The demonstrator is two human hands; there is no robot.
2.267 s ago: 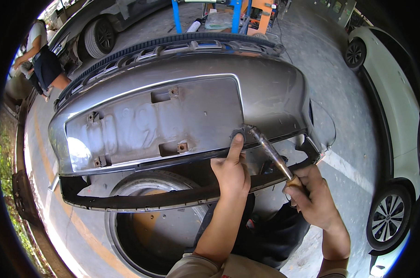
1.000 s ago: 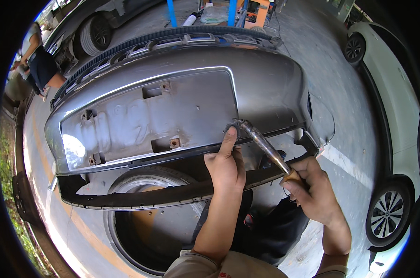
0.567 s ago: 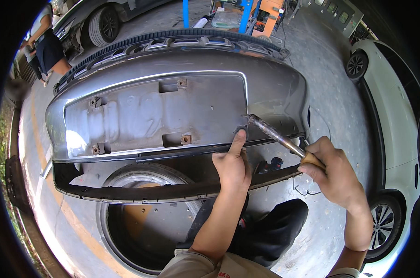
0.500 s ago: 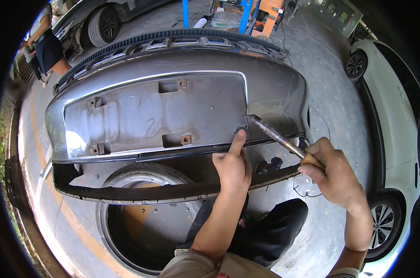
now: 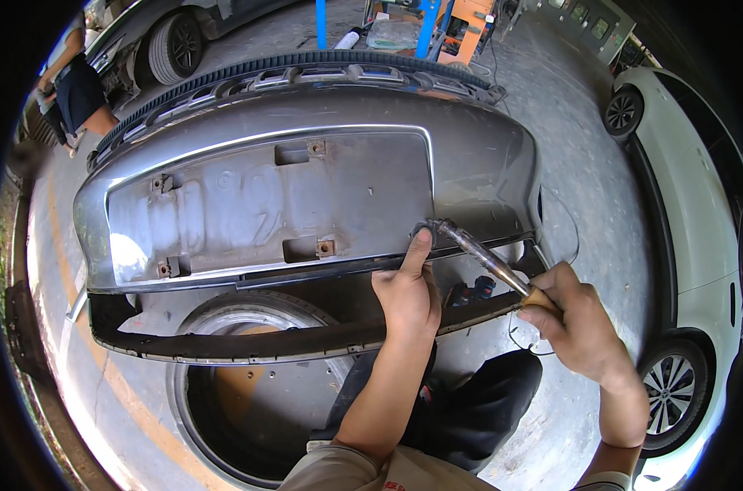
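Observation:
A grey car bumper [image 5: 486, 155] lies in front of me, with a recessed plate panel [image 5: 363, 188] in its middle. My right hand [image 5: 580, 323] is closed round the wooden handle of a soldering iron [image 5: 490, 260]. The iron slants up and left, and its dark tip meets the bumper near the panel's lower right corner. Right beside the tip, my left hand [image 5: 408, 290] presses its thumb on a small dark spot at that corner. Its other fingers are curled at the bumper's lower edge and mostly hidden.
Under the bumper lies a tire [image 5: 183, 401] on the concrete floor. A white car [image 5: 699, 213] stands at the right, a dark car's wheel [image 5: 175, 49] at the far left. Another person [image 5: 81, 90] stands there too. Blue posts and an orange frame [image 5: 465, 33] are at the back.
The soldering iron's tip has moved down and slightly left, closer to my left thumb. My right hand has come lower with it. My left hand has stayed at the same corner of the bumper.

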